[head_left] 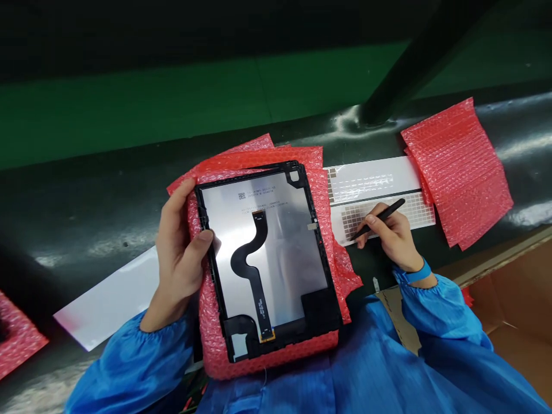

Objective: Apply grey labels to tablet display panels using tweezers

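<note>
My left hand (181, 253) grips the left edge of a tablet screen panel (288, 253), thumb on its frame and fingers behind. The panel's silvery back faces up, with a black flex cable (256, 276) running down it. Red bubble wrap (263, 365) lies beneath the panel. My right hand (388, 233) is closed around black tweezers (383, 217), pen-like in its grip. Their tip points down at a white sheet of small grey stickers (414, 210), and I cannot tell whether it touches.
Another white sheet (371, 178) lies behind the sticker sheet. Red bubble-wrap pouches (457, 172) rest at the right, and more bubble wrap (17, 336) at the far left. A white strip (116, 293) lies left. A dark post (405, 69) rises behind; a cardboard box (517, 287) stands lower right.
</note>
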Tool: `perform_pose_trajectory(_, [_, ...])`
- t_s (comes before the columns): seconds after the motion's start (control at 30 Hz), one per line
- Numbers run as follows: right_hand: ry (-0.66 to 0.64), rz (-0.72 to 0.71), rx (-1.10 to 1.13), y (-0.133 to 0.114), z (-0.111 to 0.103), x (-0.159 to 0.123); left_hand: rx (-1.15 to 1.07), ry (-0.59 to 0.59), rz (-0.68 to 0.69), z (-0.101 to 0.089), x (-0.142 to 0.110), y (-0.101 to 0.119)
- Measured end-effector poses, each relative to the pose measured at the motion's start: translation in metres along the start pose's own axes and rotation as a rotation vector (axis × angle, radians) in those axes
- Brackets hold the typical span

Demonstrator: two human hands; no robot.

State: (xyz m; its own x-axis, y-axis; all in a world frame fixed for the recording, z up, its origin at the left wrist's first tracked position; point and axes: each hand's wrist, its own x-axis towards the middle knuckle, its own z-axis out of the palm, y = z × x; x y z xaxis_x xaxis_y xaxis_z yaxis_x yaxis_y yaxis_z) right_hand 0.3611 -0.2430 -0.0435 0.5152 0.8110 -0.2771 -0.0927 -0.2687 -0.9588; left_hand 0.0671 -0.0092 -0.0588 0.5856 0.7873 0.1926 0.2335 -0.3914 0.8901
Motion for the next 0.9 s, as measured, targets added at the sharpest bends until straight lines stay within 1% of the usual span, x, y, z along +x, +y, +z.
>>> perform_pose_trajectory(0.1, [0.034,0.016,0.051,-0.024,0.007,0.007,-0.087,-0.006,0.051,0.003,-0.002,0.004])
perform_pose_trajectory(0.2, [0.033,-0.017,0.049,-0.057,0.022,0.010,-0.059,-0.005,0.131,0.002,-0.006,0.016])
perform_pose_trajectory(0.27, [0.009,-0.067,0.047,-0.078,0.036,0.011,-0.041,-0.006,0.163,0.001,-0.009,0.025])
perform_pose_trajectory(0.37, [-0.044,-0.121,0.039,-0.098,0.065,0.012,-0.082,-0.049,0.137,-0.002,-0.015,0.029])
perform_pose_trajectory(0.53, [-0.196,-0.044,-0.043,-0.110,0.127,0.023,-0.151,-0.125,0.064,-0.004,-0.022,0.024])
perform_pose_trajectory(0.63, [-0.268,-0.003,-0.040,-0.113,0.154,0.029,-0.170,-0.147,0.047,-0.004,-0.025,0.024])
perform_pose_trajectory(0.73, [-0.296,0.029,-0.071,-0.112,0.163,0.032,-0.214,-0.145,0.038,-0.003,-0.026,0.025])
perform_pose_trajectory(0.9, [-0.295,0.018,-0.106,-0.107,0.163,0.031,-0.252,-0.132,0.025,0.001,-0.027,0.025])
